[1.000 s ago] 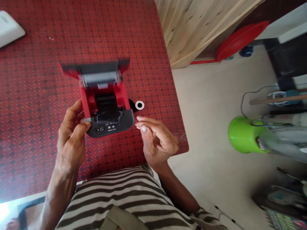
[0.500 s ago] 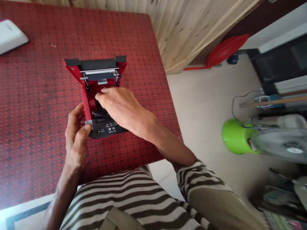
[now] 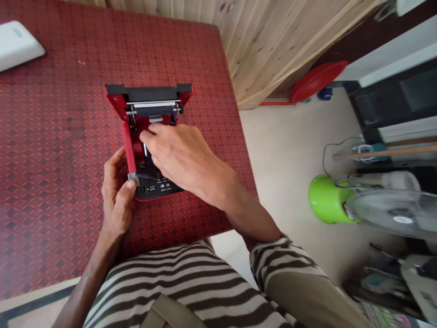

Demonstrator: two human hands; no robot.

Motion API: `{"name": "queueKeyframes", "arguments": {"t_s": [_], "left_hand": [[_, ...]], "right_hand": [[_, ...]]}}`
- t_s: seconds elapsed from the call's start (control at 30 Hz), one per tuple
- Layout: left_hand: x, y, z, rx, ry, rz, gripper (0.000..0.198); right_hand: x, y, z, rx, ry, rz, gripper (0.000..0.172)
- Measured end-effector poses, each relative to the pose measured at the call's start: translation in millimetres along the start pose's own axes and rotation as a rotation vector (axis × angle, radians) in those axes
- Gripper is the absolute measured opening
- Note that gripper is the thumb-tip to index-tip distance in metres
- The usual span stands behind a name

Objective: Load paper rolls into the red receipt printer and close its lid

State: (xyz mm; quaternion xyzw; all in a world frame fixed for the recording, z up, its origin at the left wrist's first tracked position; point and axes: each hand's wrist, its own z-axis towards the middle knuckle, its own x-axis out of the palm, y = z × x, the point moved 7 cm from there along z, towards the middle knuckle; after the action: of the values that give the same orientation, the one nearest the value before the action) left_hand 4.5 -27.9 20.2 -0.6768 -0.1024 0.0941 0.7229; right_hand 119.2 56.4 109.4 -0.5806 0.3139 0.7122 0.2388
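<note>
A red and black printer (image 3: 130, 143) stands on the table with its lid (image 3: 152, 92) raised, baring a dark roller (image 3: 155, 110) and metal shaft. Around its front left corner my left hand (image 3: 118, 196) is closed, the thumb on a grey patch and the fingers along the red side. My right hand (image 3: 186, 159) reaches into the open compartment with bent fingers; its fingertips are partly hidden. A thin shiny edge shows beneath those fingers, but what they pinch I cannot make out. A dark strip-like piece (image 3: 146, 175) lies across the front of the compartment, near the black button panel (image 3: 159, 187).
The red patterned table (image 3: 68, 136) ends at my right. A white object (image 3: 18, 45) lies at its far left. Wooden panelling (image 3: 273, 45) rises behind. On the floor to the right are a green bucket (image 3: 324, 200), a fan (image 3: 399, 214) and a red round item (image 3: 319, 79).
The printer and both hands appear slightly further right in view, as the camera has shifted. The dark strip lies lower over the panel, and a shiny edge now shows under my right fingers.
</note>
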Motion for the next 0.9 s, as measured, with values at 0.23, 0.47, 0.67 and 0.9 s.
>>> {"name": "queueKeyframes", "arguments": {"t_s": [0.23,0.47,0.67,0.9], "left_hand": [[-2.3,2.6,1.0,0.019,0.004,-0.009,0.058],[-4.3,7.2,1.9,0.011,-0.038,-0.009,0.062],[-4.3,8.7,3.3,-0.035,-0.042,-0.013,0.061],[-3.9,9.3,4.2,-0.027,-0.05,-0.037,0.057]], "right_hand": [[-66.3,-71.0,-50.1,0.14,-0.311,0.441,0.023],[21.5,-182.3,-50.3,0.464,-0.635,0.851,0.037],[78.2,-178.8,-32.3,0.498,-0.499,0.896,0.047],[86.4,-169.2,-25.1,0.446,-0.396,0.825,0.033]]}}
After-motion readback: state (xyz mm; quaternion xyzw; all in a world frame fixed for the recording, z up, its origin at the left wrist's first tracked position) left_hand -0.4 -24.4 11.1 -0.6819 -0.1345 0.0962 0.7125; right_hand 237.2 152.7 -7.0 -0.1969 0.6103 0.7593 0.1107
